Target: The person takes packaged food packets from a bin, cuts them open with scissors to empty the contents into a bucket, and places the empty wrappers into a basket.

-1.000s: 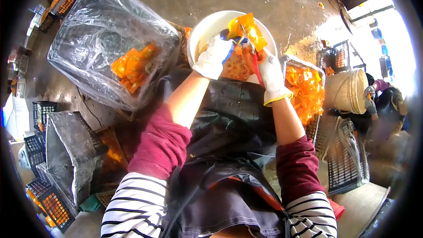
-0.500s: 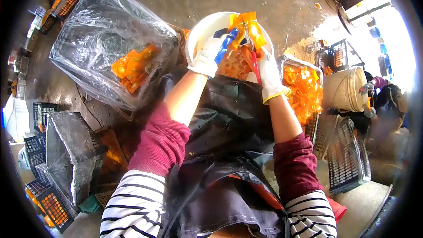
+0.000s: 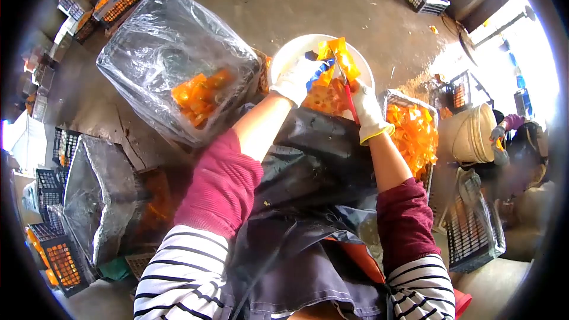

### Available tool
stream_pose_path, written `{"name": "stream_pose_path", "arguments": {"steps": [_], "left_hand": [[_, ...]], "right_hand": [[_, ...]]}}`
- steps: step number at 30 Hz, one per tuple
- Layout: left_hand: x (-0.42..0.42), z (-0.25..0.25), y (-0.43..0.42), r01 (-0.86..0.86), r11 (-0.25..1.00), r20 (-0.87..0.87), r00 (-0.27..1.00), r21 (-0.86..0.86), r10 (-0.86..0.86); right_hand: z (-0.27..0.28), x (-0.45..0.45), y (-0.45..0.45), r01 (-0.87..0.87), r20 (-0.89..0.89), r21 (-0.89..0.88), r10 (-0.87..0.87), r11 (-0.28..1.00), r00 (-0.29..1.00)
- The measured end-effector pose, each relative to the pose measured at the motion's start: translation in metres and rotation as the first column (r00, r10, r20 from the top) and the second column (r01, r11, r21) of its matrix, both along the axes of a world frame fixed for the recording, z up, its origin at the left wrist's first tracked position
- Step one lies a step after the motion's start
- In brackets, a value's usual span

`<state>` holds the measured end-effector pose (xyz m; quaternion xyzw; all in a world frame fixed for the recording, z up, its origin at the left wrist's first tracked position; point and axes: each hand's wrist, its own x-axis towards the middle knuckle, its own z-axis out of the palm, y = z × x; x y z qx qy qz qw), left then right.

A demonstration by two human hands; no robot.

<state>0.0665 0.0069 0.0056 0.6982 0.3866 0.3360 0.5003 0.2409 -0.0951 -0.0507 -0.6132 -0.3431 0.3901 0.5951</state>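
Observation:
My left hand (image 3: 299, 79), in a white glove with blue on the fingers, grips a shiny orange plastic packet (image 3: 341, 53) over a white bucket (image 3: 280, 54). My right hand (image 3: 368, 112), gloved in white with a yellow cuff, is closed around red-handled scissors (image 3: 349, 99). Their dark blades lie against the packet; whether they have cut into it I cannot tell. Below my hands, moist-looking orange pieces (image 3: 325, 99) fill part of the bucket. To the right of the bucket, a crate (image 3: 388, 96) holds many crumpled orange plastic wrappers (image 3: 412, 133).
A large crate lined with clear plastic (image 3: 160, 29) stands left, with orange packets (image 3: 198, 98) inside. Black crates (image 3: 474, 225) and pale stacked buckets (image 3: 474, 133) are at right, near another person (image 3: 521, 148). More crates (image 3: 121, 0) stand upper left.
The view has shifted, so most things appear farther right and lower. My hands stay over the bucket with the packet and scissors, and the packet has turned slightly.

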Motion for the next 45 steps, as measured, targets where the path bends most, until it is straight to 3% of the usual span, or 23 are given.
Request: {"name": "stream_pose_path", "arguments": {"steps": [2, 3, 5, 6, 7, 8, 11, 12, 15, 16, 17, 18, 19, 22, 23, 26, 27, 30, 34, 35, 39, 42, 45], "left_hand": [[-0.002, -0.003, 0.002, 0.095, 0.993, 0.216, 0.973, -0.075, -0.076], [-0.005, 0.002, 0.001, 0.149, 0.975, 0.347, 0.934, -0.164, -0.084], [-0.026, 0.007, 0.008, 0.197, 0.917, 0.467, 0.884, -0.347, -0.013], [-0.043, 0.003, 0.018, 0.195, 0.87, 0.461, 0.887, -0.452, 0.04], [-0.072, -0.018, 0.032, 0.161, 0.987, 0.418, 0.894, 0.029, -0.158], [-0.108, -0.022, 0.035, 0.26, 0.962, 0.526, 0.831, -0.084, -0.179], [-0.224, -0.027, 0.01, 0.097, 0.966, -0.063, 0.994, 0.238, -0.085], [-0.259, -0.038, 0.0, 0.158, 0.979, -0.055, 0.987, 0.131, -0.152], [-0.308, -0.059, -0.041, 0.349, 0.794, -0.231, 0.936, 0.499, -0.266], [-0.316, -0.086, -0.05, 0.316, 0.925, -0.274, 0.928, 0.21, -0.254], [-0.324, -0.113, -0.058, 0.208, 0.975, -0.328, 0.918, -0.076, -0.222], [-0.327, -0.154, -0.062, 0.001, 0.802, -0.368, 0.888, -0.597, -0.275], [-0.328, -0.193, -0.071, 0.055, 0.85, -0.51, 0.779, -0.524, -0.365], [-0.301, -0.185, -0.1, -0.13, 0.879, -0.708, 0.652, -0.458, -0.272], [-0.297, -0.193, -0.104, -0.151, 0.921, -0.726, 0.665, -0.358, -0.173], [-0.284, -0.263, -0.1, -0.168, 0.985, -0.802, 0.593, -0.029, 0.078], [-0.278, -0.274, -0.095, -0.165, 0.985, -0.817, 0.573, -0.041, 0.062], [-0.271, -0.292, -0.092, -0.15, 0.977, -0.847, 0.529, -0.148, -0.047], [-0.278, -0.306, -0.096, -0.137, 0.959, -0.857, 0.492, -0.247, -0.15], [-0.282, -0.307, -0.099, -0.137, 0.955, -0.858, 0.486, -0.262, -0.166], [-0.293, -0.309, -0.102, -0.134, 0.935, -0.837, 0.5, -0.328, -0.222], [-0.3, -0.3, -0.097, -0.133, 0.927, -0.825, 0.513, -0.35, -0.238], [-0.298, -0.285, -0.088, -0.127, 0.92, -0.811, 0.528, -0.37, -0.253]], "right_hand": [[-0.021, 0.008, 0.008, 0.069, 0.119, 0.049, -0.074, 0.996, 0.99], [0.014, -0.01, -0.001, 0.076, -0.215, 0.1, -0.053, 0.992, 0.975], [0.041, -0.003, -0.01, -0.011, -0.004, -0.165, 0.011, 0.986, 1.0], [0.038, 0.003, -0.011, 0.027, -0.051, -0.032, -0.028, 0.999, 0.998], [0.035, 0.009, -0.011, 0.061, -0.101, 0.102, -0.05, 0.993, 0.994], [0.03, 0.023, -0.015, 0.106, -0.064, 0.092, -0.1, 0.99, 0.993], [0.03, 0.067, -0.037, 0.209, -0.42, 0.009, -0.186, 0.978, 0.888], [0.019, 0.084, -0.046, 0.264, -0.599, 0.111, -0.147, 0.958, 0.787], [-0.002, 0.106, -0.067, 0.411, -0.864, 0.236, -0.003, 0.881, 0.503], [-0.005, 0.108, -0.068, 0.422, -0.884, 0.256, 0.034, 0.87, 0.466], [-0.003, 0.104, -0.065, 0.272, -0.864, 0.335, 0.178, 0.902, 0.471], [0.005, 0.098, -0.061, 0.119, -0.833, 0.409, 0.317, 0.905, 0.453], [0.012, 0.094, -0.057, -0.032, -0.794, 0.479, 0.449, 0.877, 0.41], [0.041, 0.039, -0.024, 0.358, -0.706, 0.108, -0.182, 0.927, 0.684], [0.019, 0.077, -0.031, -0.048, -0.753, 0.315, 0.281, 0.948, 0.595], [0.034, 0.048, -0.007, -0.282, -0.533, 0.287, 0.397, 0.916, 0.747], [0.051, 0.011, 0.0, -0.015, -0.487, 0.098, 0.061, 0.995, 0.871], [0.058, -0.005, 0.019, 0.163, -0.435, -0.069, -0.177, 0.984, 0.883], [0.053, 0.01, 0.02, 0.163, -0.437, -0.242, -0.258, 0.956, 0.862], [0.036, 0.044, 0.006, 0.058, -0.262, -0.204, -0.111, 0.977, 0.959], [0.05, 0.008, 0.021, 0.185, -0.366, -0.281, -0.283, 0.942, 0.887], [0.045, 0.03, 0.017, 0.051, -0.441, -0.221, -0.147, 0.974, 0.885], [0.048, 0.016, 0.014, 0.068, -0.231, -0.158, -0.104, 0.985, 0.967]]}}
